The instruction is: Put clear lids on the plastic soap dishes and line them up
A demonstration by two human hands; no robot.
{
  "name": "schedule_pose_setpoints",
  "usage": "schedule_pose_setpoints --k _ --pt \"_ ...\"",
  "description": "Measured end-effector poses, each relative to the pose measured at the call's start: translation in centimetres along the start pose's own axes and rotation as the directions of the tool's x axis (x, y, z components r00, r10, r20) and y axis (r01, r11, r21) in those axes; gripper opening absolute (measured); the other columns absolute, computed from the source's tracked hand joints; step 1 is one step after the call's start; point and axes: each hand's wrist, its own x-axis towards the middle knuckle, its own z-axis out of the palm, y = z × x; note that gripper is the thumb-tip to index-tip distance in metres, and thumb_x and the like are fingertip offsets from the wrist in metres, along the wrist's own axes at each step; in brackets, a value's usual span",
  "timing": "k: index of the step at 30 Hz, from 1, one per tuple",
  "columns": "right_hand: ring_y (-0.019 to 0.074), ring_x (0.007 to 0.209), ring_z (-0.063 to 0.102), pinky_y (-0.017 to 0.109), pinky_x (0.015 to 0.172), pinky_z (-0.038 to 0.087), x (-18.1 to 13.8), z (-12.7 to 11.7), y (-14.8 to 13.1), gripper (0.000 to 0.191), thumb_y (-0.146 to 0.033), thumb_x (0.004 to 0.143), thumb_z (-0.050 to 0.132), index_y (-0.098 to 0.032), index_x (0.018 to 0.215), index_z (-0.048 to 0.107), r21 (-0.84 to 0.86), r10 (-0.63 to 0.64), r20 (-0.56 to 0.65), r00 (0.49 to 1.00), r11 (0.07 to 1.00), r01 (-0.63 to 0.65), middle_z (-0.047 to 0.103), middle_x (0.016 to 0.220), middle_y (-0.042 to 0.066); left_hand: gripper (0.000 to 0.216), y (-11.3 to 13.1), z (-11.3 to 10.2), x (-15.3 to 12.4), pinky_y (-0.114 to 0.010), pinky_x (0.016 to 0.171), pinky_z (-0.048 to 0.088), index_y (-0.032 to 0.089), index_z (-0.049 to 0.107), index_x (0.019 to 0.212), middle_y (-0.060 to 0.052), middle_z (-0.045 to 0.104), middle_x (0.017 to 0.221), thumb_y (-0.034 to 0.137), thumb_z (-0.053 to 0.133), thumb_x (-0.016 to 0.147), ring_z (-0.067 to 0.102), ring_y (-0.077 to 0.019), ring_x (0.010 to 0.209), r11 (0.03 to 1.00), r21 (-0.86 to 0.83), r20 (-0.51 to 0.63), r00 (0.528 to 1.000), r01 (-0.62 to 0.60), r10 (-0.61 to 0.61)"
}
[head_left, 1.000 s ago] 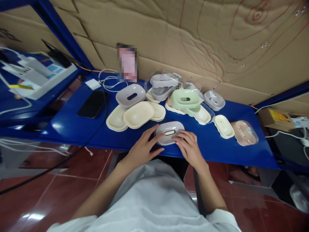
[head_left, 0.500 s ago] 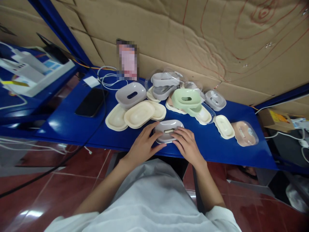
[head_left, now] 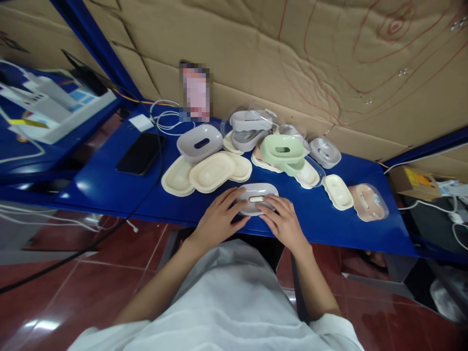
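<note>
Quietly, just in from the near edge of a blue table (head_left: 310, 229), a person's left hand (head_left: 221, 220) and right hand (head_left: 283, 222) hold a slotted grey dish (head_left: 248, 207) between them, cream showing through its slot. The left grip, half open, curves loosely around the left end, thumb by the near rim; the right grip, likewise half open, curls fingertips over the right end. Blue surface stretches from the right hand to a small cream dish (head_left: 339, 192) and a pinkish dish (head_left: 370, 204) near the right edge. Overlapping cream trays (head_left: 212, 173) sit close beyond the left hand, leaving a narrow strip. Farther back, a green dish (head_left: 282, 141) tops a pile before a cardboard wall (head_left: 234, 39).
</note>
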Motion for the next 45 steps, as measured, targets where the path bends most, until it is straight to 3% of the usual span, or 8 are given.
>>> schedule_pose_setpoints --k 4,8,14,25,33,35,40,45 --pt "0.0283 0.147 0.054 0.052 0.12 0.042 -0.1 -1.1 1.9 0.04 -0.033 0.11 0.052 -0.03 0.149 0.061 -0.022 0.066 -0.039 0.997 0.997 -0.067 0.062 0.154 0.01 0.027 0.1 -0.1 0.1 -0.052 0.118 0.054 0.025 0.068 0.126 -0.011 0.062 0.151 0.03 0.071 0.099 0.058 -0.0311 0.142 0.999 -0.033 -0.026 1.0 0.004 -0.005" --pt "0.0331 0.151 0.049 0.059 0.122 0.033 0.1 -3.0 6.5 0.049 -0.039 0.11 0.047 -0.024 0.156 0.052 -0.198 0.31 -0.222 0.924 0.914 -0.354 0.057 0.159 0.016 0.027 0.1 -0.1 0.0 -0.051 0.117 0.055 0.025 0.068 0.126 -0.01 0.061 0.152 0.03 0.071 0.099 0.058 -0.0307 0.142 1.0 -0.025 -0.027 1.0 0.008 -0.008" --pt "0.0341 0.131 0.065 0.06 0.117 0.031 0.3 -5.4 11.6 0.029 -0.035 0.106 0.049 -0.021 0.111 0.075 -0.284 0.426 -0.219 0.878 0.833 -0.475 0.078 0.124 0.013 0.028 -0.1 0.1 -0.1 -0.051 0.118 0.054 0.023 0.068 0.127 -0.011 0.06 0.153 0.032 0.07 0.101 0.057 -0.031 0.142 1.0 0.009 -0.02 1.0 0.004 -0.004" --pt "0.0283 0.112 0.072 0.044 0.1 0.053 -0.4 -11.7 7.1 0.031 -0.045 0.106 0.059 -0.024 0.122 0.074 -0.049 0.363 -0.24 0.9 0.922 -0.384 0.079 0.118 0.009 0.029 0.1 0.0 0.0 -0.052 0.118 0.054 0.024 0.067 0.128 -0.011 0.061 0.153 0.031 0.07 0.1 0.057 -0.0322 0.143 1.0 -0.007 -0.013 1.0 0.011 -0.011" --pt "0.02 0.074 0.068 0.037 0.074 0.06 -4.2 -8.5 6.7 0.046 -0.053 0.11 0.047 -0.022 0.136 0.068 0.307 0.652 -0.19 0.734 0.75 -0.587 0.072 0.089 0.004 0.028 0.1 -0.6 -0.1 -0.048 0.122 0.051 0.023 0.063 0.127 -0.013 0.052 0.16 0.025 0.065 0.099 0.052 -0.0295 0.149 0.99 -0.135 0.029 0.999 0.041 -0.037" --pt "0.021 0.08 0.069 0.041 0.079 0.061 -4.9 -7.2 7.1 0.048 -0.054 0.11 0.045 -0.021 0.138 0.066 0.298 0.675 -0.215 0.705 0.733 -0.611 0.073 0.102 0.008 0.027 0.1 -0.7 -0.2 -0.047 0.123 0.05 0.023 0.063 0.125 -0.012 0.048 0.163 0.024 0.064 0.098 0.051 -0.0293 0.15 0.987 -0.15 0.059 0.997 0.059 -0.051" --pt "0.0349 0.153 0.044 0.062 0.123 0.039 -5.8 -4.6 5.8 0.054 -0.055 0.108 0.049 -0.023 0.152 0.056 0.042 0.579 -0.272 0.769 0.805 -0.592 0.047 0.162 0.018 0.027 0.0 -0.7 -0.2 -0.046 0.125 0.048 0.023 0.063 0.124 -0.012 0.047 0.164 0.023 0.063 0.098 0.05 -0.0289 0.152 0.986 -0.149 0.071 0.995 0.078 -0.068" --pt "0.0394 0.15 0.048 0.066 0.121 0.041 -5.9 -3.0 4.2 0.067 -0.063 0.1 0.064 -0.025 0.154 0.055 -0.065 0.547 -0.216 0.809 0.818 -0.571 0.048 0.163 0.02 0.027 0.0 -0.6 -0.2 -0.047 0.125 0.048 0.024 0.063 0.124 -0.012 0.044 0.164 0.033 0.069 0.099 0.049 -0.0292 0.152 0.982 -0.164 0.076 0.994 0.095 -0.084"
